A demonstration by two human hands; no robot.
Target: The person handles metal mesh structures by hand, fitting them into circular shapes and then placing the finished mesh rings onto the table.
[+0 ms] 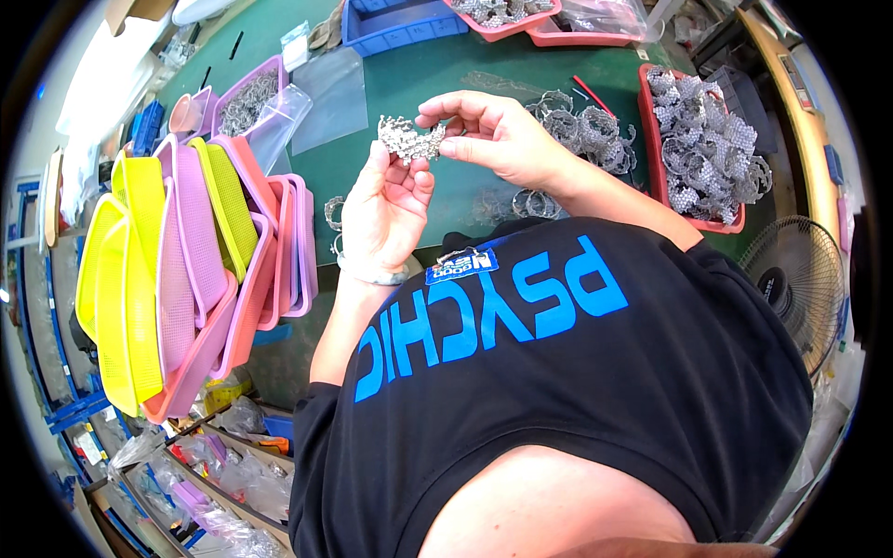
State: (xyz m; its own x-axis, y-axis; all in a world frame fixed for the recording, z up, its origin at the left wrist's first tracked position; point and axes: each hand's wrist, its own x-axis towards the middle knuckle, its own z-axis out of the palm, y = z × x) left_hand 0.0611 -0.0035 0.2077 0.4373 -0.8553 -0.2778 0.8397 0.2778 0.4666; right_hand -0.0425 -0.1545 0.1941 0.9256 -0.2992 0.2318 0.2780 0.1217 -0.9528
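Between both hands, over the green table, is a bumpy silver beaded band, bunched up. My left hand holds it from below and at its left end, with thumb and fingers closed on it. My right hand pinches its right end between thumb and fingers. Just right of my right hand lies a pile of silver mesh bracelets. A few more bracelets lie near the front edge, below my right forearm. Thin silver rings show beside my left wrist, partly hidden by it.
A red basket heaped with silver mesh bracelets stands at right, near a fan. Stacked yellow, purple and pink baskets crowd the left. A purple tray of silver pieces, a blue crate and a clear plastic sheet lie farther back.
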